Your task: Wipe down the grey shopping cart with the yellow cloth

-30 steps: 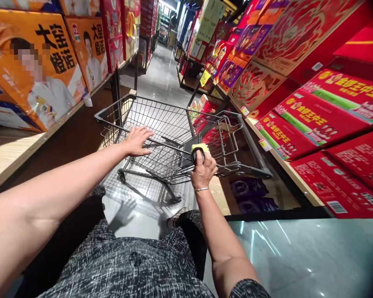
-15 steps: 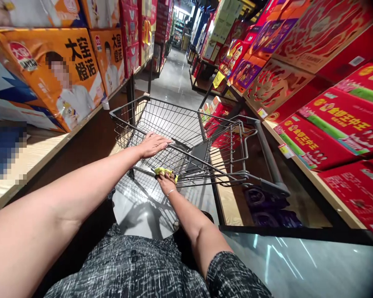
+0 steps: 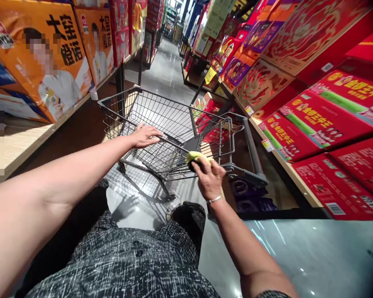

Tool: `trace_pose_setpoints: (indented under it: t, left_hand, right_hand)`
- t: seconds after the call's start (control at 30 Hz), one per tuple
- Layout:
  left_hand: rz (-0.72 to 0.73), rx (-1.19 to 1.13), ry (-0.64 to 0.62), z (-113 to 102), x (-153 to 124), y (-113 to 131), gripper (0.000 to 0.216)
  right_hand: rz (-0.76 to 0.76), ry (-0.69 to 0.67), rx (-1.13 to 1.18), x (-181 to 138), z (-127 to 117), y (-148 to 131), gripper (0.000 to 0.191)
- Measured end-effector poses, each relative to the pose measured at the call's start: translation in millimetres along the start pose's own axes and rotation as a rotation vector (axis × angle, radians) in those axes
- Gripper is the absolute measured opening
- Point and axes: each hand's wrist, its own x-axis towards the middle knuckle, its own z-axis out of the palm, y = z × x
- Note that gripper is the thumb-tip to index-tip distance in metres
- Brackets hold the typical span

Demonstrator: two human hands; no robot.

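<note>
A grey wire shopping cart (image 3: 170, 118) stands sideways before me, its basket showing bare mesh. My left hand (image 3: 145, 136) is closed over the near top rail, with the fingers reaching across it. In my right hand (image 3: 209, 178) is a bunched yellow cloth (image 3: 194, 156) with a dark patch beside it. The fingers press this cloth at the near top rail, left of the cart's handle (image 3: 253, 145). A thin bracelet circles the right wrist.
Orange drink cartons (image 3: 42, 62) line the left shelf (image 3: 27, 153). Red boxes (image 3: 292, 132) and patterned gift boxes are stacked on the right shelf. Purple packs (image 3: 251, 203) lie under it. A shiny floor aisle (image 3: 164, 62) runs ahead between the shelves.
My right hand has come up with the cloth from the cart's lower near side to the top rail, moving right. The left hand stays on the rail. The whole view has shifted a little.
</note>
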Motion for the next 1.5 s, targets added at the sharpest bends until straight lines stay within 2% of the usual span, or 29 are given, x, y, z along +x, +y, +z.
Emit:
trace_pose_setpoints:
  t: [0.07, 0.1, 0.17, 0.23, 0.33, 0.4, 0.5, 0.57, 0.63, 0.7, 0.8, 0.87, 0.93, 1.03, 1.1, 1.17, 1.23, 1.3, 1.4, 1.5]
  left_hand:
    - [-0.055, 0.029, -0.027, -2.2, 0.9, 10.9, 0.055]
    - [-0.068, 0.039, -0.035, -2.5, 1.2, 19.0, 0.058]
    - [-0.032, 0.036, -0.050, -1.1, 1.7, 37.0, 0.064]
    - [0.033, 0.011, -0.065, 3.4, 2.3, 52.6, 0.063]
    - [0.075, -0.010, -0.060, 12.6, 4.0, 63.1, 0.059]
    - [0.077, -0.013, -0.051, 17.2, 5.6, 62.6, 0.055]
    - [0.081, -0.027, -0.052, 19.3, 8.0, 58.1, 0.049]
    - [0.085, -0.039, -0.045, 18.7, 8.8, 55.0, 0.047]
    - [0.087, -0.053, -0.028, 18.2, 8.9, 51.2, 0.046]
    - [0.092, -0.066, -0.008, 18.2, 8.2, 46.2, 0.046]
    - [0.091, -0.075, 0.025, 18.0, 6.0, 36.6, 0.046]
    - [0.091, -0.075, 0.034, 16.5, 3.9, 29.6, 0.046]
    - [0.095, -0.074, 0.035, 13.4, 1.6, 22.5, 0.047]
    - [0.081, -0.074, 0.038, 7.9, -1.7, 13.1, 0.049]
    - [0.047, -0.067, 0.048, 5.2, -3.8, 9.9, 0.051]
    - [0.000, -0.042, 0.075, 4.0, -6.7, 12.3, 0.052]
    - [-0.011, -0.014, 0.096, 4.6, -10.9, 22.6, 0.055]
    - [0.059, 0.001, 0.091, 7.4, -15.8, 40.6, 0.058]
    - [0.259, 0.002, 0.101, 16.5, -22.6, 72.4, 0.066]
    - [0.381, -0.001, 0.157, 27.9, -27.0, 92.3, 0.064]
  right_hand:
    - [0.133, 0.139, -0.060, -5.5, -15.3, 11.7, 0.041]
    - [0.180, 0.182, -0.074, -8.7, -15.2, 12.0, 0.041]
    - [0.221, 0.188, -0.056, -15.4, 0.6, 1.2, 0.041]
    - [0.206, 0.076, 0.013, -21.7, 31.9, -22.3, 0.040]
    - [0.110, -0.238, 0.135, -29.0, 85.2, -69.8, 0.040]
    - [-0.016, -0.430, 0.188, -32.0, 112.2, -99.3, 0.041]
    - [-0.131, -0.551, 0.221, -33.7, 132.1, -123.6, 0.040]
    - [-0.147, -0.571, 0.227, -34.0, 132.6, -121.2, 0.037]
    - [-0.162, -0.573, 0.224, -35.6, 123.6, -103.9, 0.036]
    - [-0.161, -0.515, 0.204, -39.8, 104.4, -75.9, 0.035]
    - [-0.107, -0.233, 0.111, -48.2, 56.7, -27.4, 0.033]
    - [-0.065, 0.022, 0.004, -52.1, 16.3, 0.1, 0.034]
    - [-0.008, 0.210, -0.088, -53.7, -24.9, 19.2, 0.035]
    - [0.098, 0.320, -0.110, -53.3, -76.4, 31.8, 0.031]
    - [0.177, 0.364, -0.092, -51.7, -99.4, 31.7, 0.031]
    - [0.256, 0.351, -0.086, -47.3, -113.8, 26.6, 0.034]
    - [0.296, 0.248, -0.078, -38.4, -121.3, 16.6, 0.041]
    - [0.283, 0.130, -0.067, -24.8, -123.0, 2.1, 0.046]
    - [0.168, 0.042, -0.055, 0.6, -113.8, -25.6, 0.043]
    - [-0.067, -0.021, -0.038, 23.2, -95.0, -51.6, 0.034]
